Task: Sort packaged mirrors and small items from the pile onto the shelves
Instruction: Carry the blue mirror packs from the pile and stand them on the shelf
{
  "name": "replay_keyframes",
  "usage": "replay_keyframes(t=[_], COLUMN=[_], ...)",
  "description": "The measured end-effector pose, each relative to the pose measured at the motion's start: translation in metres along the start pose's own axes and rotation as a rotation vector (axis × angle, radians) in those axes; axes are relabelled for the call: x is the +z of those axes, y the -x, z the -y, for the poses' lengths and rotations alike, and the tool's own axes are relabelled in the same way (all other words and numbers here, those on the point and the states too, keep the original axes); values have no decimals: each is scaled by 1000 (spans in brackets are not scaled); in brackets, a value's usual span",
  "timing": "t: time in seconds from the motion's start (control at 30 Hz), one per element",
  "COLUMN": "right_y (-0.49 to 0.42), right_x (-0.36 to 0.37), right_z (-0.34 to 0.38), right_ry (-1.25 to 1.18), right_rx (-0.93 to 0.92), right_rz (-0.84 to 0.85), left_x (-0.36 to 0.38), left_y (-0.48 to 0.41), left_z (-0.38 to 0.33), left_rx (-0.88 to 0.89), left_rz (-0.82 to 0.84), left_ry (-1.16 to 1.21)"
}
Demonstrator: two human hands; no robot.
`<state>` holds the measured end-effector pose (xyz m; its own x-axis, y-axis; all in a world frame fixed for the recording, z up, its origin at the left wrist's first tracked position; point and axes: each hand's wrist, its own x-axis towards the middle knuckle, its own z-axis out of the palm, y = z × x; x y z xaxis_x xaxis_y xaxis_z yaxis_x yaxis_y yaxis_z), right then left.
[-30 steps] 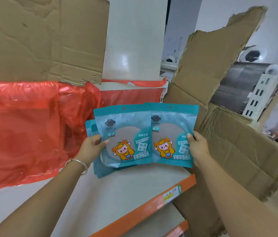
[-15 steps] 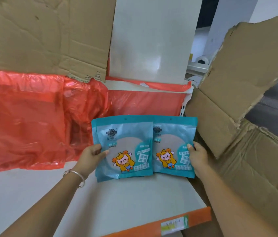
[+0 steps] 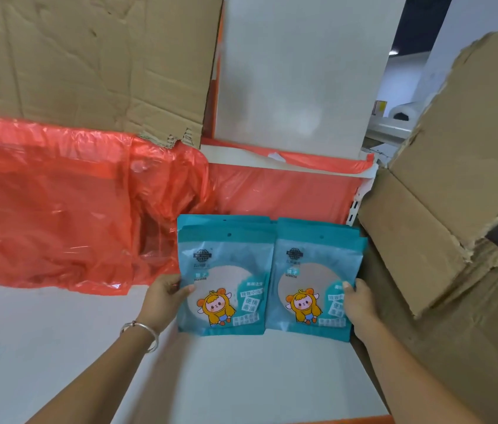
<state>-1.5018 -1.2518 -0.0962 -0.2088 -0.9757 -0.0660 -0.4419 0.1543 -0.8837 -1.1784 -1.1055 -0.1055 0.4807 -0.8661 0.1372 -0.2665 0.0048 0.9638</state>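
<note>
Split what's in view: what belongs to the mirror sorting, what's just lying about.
Job: left mirror packs, right mirror packs, left hand, right hand, shelf.
Lying about: red plastic sheet, flat cardboard, torn cardboard box.

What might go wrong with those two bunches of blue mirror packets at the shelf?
The left stack and right stack are fanned at the top, so packets may slide apart once the left hand and right hand let go. The right stack sits close beside the torn cardboard box, which might snag it.
</note>
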Motion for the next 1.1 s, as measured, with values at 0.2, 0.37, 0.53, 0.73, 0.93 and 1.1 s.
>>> replay_keyframes(t=[0.2, 0.37, 0.53, 0.73, 0.93, 1.1], right_y=[-3, 1, 0, 3, 7, 5], right_x=[5, 10, 7, 5, 7, 4], right_z=[-4, -5, -6, -8, -8, -6], right_ry=[45, 70, 25, -39, -67, -123], right_rx=[-45, -50, 2, 31, 58, 88], right_rz=[-45, -131, -123, -90, -90, -36], left_x=[11, 13, 17, 19, 23, 30], left_y=[-4, -1, -3, -4, -9, -4], left_z=[10, 28, 21, 24, 27, 25], left_rx=[10, -76, -64, -85, -122, -169], left_rz=[-181, -257, -222, -216, -225, -244], left_ry=[-123, -60, -72, -112, -203, -168])
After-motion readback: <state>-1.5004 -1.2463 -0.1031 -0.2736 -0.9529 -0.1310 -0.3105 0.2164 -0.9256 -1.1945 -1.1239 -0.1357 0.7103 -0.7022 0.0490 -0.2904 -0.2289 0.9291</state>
